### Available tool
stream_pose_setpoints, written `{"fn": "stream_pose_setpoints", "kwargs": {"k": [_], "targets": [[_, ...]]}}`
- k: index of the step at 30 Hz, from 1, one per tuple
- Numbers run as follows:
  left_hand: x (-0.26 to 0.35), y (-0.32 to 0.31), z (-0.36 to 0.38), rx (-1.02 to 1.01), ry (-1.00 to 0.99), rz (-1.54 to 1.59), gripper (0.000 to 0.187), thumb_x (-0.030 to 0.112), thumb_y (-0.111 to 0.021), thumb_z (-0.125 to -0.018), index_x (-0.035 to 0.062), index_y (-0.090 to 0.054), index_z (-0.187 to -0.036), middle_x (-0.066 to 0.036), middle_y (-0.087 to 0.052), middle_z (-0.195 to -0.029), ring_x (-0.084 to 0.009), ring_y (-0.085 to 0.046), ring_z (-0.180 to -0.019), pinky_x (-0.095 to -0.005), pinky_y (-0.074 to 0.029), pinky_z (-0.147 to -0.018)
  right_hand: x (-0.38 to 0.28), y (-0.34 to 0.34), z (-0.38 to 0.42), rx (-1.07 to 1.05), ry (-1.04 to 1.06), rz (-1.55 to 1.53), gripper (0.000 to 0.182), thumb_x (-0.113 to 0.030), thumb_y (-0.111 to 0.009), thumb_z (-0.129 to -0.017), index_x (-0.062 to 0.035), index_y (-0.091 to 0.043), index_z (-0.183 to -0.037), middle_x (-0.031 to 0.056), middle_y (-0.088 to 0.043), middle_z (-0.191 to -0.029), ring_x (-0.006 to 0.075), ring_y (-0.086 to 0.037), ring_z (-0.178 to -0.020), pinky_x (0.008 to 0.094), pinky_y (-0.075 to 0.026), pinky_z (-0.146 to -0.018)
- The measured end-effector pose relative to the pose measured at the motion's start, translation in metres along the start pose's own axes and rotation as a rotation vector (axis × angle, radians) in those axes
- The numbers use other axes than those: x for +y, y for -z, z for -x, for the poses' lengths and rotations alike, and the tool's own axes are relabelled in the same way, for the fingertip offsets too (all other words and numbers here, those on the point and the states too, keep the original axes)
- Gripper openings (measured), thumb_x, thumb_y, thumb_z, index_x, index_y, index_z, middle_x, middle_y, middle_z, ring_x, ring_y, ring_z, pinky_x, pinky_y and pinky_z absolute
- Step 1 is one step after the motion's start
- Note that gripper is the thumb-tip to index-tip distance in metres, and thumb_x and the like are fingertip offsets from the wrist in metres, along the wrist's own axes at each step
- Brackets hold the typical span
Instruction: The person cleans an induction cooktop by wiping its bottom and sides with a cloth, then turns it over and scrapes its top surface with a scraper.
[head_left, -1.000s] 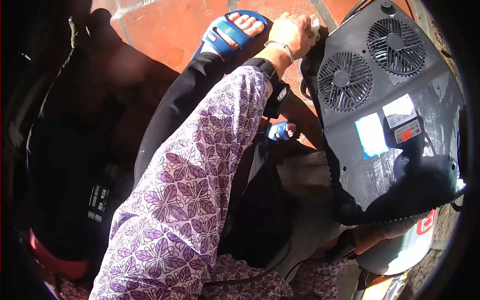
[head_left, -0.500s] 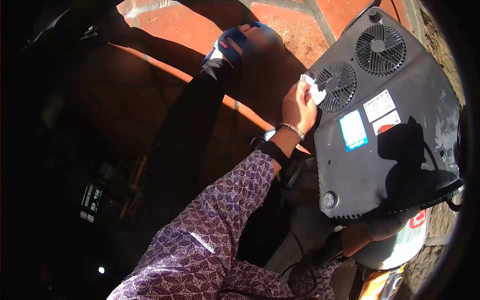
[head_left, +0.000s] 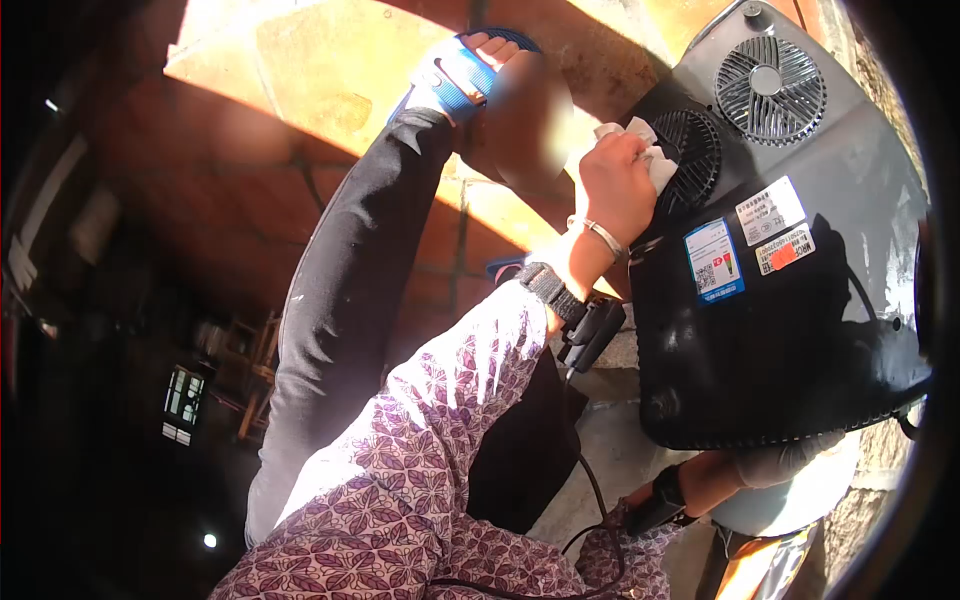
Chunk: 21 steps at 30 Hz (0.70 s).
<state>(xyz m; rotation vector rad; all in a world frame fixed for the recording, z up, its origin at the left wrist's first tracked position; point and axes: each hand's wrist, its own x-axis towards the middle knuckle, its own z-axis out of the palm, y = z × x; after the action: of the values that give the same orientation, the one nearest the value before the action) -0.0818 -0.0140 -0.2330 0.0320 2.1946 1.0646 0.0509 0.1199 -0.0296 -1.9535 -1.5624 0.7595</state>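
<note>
Left hand (head_left: 618, 190), upper centre: fingers closed, gripping a crumpled white wipe (head_left: 655, 168) at the left edge of the lower vent grille (head_left: 694, 150). Right hand (head_left: 785, 462), lower right: against the lower edge of the black appliance housing (head_left: 735, 360), which fills the right of the frame; finger spread cannot be determined. One second earlier, the left hand was higher, beside the housing; the lower grille, then sunlit, is now shaded. Orange floor tiles (head_left: 310, 60), upper left, partly sunlit.

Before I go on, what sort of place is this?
Probably a home's patio or yard, though I can't be sure: there are sunlit floor tiles, a blue sandal on someone's foot, and rough stone along the right side.
</note>
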Motion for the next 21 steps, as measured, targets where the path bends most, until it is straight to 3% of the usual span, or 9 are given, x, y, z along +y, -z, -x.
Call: {"fn": "stream_pose_setpoints", "kwargs": {"k": [1, 4, 6, 7, 10, 13, 15, 16, 21], "targets": [[0.014, 0.001, 0.002, 0.014, -0.092, 0.073, 0.013, 0.003, -0.058, -0.077, -0.0017, -0.064, -0.087, -0.019, -0.063, -0.078, -0.0342, -0.063, -0.071, -0.0367, -0.05, -0.067, -0.002, -0.002, 0.002, -0.01, -0.049, -0.055, 0.046, -0.035, -0.039, -0.1, 0.0005, -0.053, -0.126, 0.0152, -0.052, -0.13, 0.026, -0.05, -0.118, 0.0398, -0.038, -0.105], [0.011, 0.0, 0.003, 0.043, -0.011, 0.114, 0.013, 0.003, -0.058, -0.077, -0.002, -0.065, -0.088, -0.021, -0.064, -0.081, -0.0342, -0.063, -0.073, -0.0371, -0.05, -0.068, -0.015, -0.012, 0.009, -0.007, -0.041, 0.069, 0.048, -0.035, -0.037, -0.101, 0.0003, -0.05, -0.129, 0.0162, -0.048, -0.135, 0.0271, -0.047, -0.122, 0.0405, -0.035, -0.107], [-0.007, 0.008, -0.003, -0.069, 0.156, 0.014, 0.022, 0.003, -0.059, -0.078, 0.0014, -0.064, -0.099, -0.02, -0.067, -0.088, -0.0293, -0.066, -0.079, -0.0333, -0.051, -0.071, -0.015, -0.012, 0.008, -0.015, -0.036, 0.024, 0.048, -0.035, -0.035, -0.101, 0.0005, -0.048, -0.131, 0.0165, -0.046, -0.136, 0.0277, -0.046, -0.123, 0.0408, -0.034, -0.108], [-0.003, 0.015, 0.001, -0.108, 0.184, 0.076, 0.011, 0.003, -0.055, -0.078, 0.0004, -0.058, -0.088, -0.015, -0.063, -0.076, -0.027, -0.064, -0.071, -0.0352, -0.05, -0.065, -0.015, -0.01, 0.009, -0.034, -0.038, -0.008, 0.049, -0.035, -0.034, -0.101, 0.0008, -0.047, -0.132, 0.0169, -0.044, -0.138, 0.0282, -0.044, -0.125, 0.0411, -0.032, -0.109], [-0.022, 0.013, 0.008, -0.097, 0.234, -0.012, 0.009, 0.003, -0.056, -0.077, 0.0014, -0.058, -0.086, -0.013, -0.062, -0.074, -0.0262, -0.063, -0.066, -0.0346, -0.05, -0.062, -0.011, -0.002, 0.008, -0.024, -0.065, -0.002, 0.05, -0.034, -0.032, -0.102, 0.0015, -0.044, -0.135, 0.0173, -0.043, -0.139, 0.0289, -0.043, -0.125, 0.0409, -0.031, -0.11], [-0.015, -0.004, 0.009, -0.106, 0.362, 0.28, 0.008, 0.004, -0.056, -0.079, 0.0019, -0.059, -0.086, -0.013, -0.061, -0.072, -0.0271, -0.062, -0.068, -0.0357, -0.049, -0.064, -0.015, -0.004, 0.008, 0.017, -0.012, 0.079, 0.049, -0.033, -0.033, -0.102, 0.0016, -0.045, -0.134, 0.0171, -0.044, -0.138, 0.0285, -0.044, -0.125, 0.0408, -0.032, -0.109], [-0.006, -0.02, -0.003, 0.219, -0.198, 0.009, 0.007, 0.007, -0.057, -0.082, 0.0031, -0.06, -0.086, -0.013, -0.061, -0.073, -0.0276, -0.063, -0.07, -0.036, -0.049, -0.066, -0.017, -0.01, 0.011, 0.056, 0.036, 0.154, 0.048, -0.032, -0.033, -0.102, 0.0017, -0.045, -0.133, 0.0169, -0.045, -0.137, 0.0282, -0.045, -0.124, 0.0406, -0.033, -0.108], [0.011, -0.007, -0.011, -0.022, -0.028, 0.125, 0.013, 0.005, -0.055, -0.082, -0.0001, -0.063, -0.091, -0.011, -0.066, -0.079, -0.0201, -0.062, -0.069, -0.0322, -0.048, -0.063, -0.019, -0.01, 0.013, 0.071, 0.054, 0.201, 0.048, -0.032, -0.033, -0.102, 0.0018, -0.046, -0.133, 0.0168, -0.046, -0.137, 0.0281, -0.046, -0.123, 0.0405, -0.034, -0.108], [-0.036, 0.017, 0.013, -0.13, 0.193, -0.045, 0.019, 0.009, -0.058, -0.085, 0.0036, -0.066, -0.101, -0.007, -0.068, -0.086, -0.0146, -0.064, -0.078, -0.0271, -0.05, -0.071, -0.007, 0.006, 0.003, -0.038, 0.049, 0.101, 0.05, -0.035, -0.034, -0.101, 0.0019, -0.045, -0.133, 0.0165, -0.047, -0.135, 0.0279, -0.047, -0.122, 0.0406, -0.035, -0.107]]}}
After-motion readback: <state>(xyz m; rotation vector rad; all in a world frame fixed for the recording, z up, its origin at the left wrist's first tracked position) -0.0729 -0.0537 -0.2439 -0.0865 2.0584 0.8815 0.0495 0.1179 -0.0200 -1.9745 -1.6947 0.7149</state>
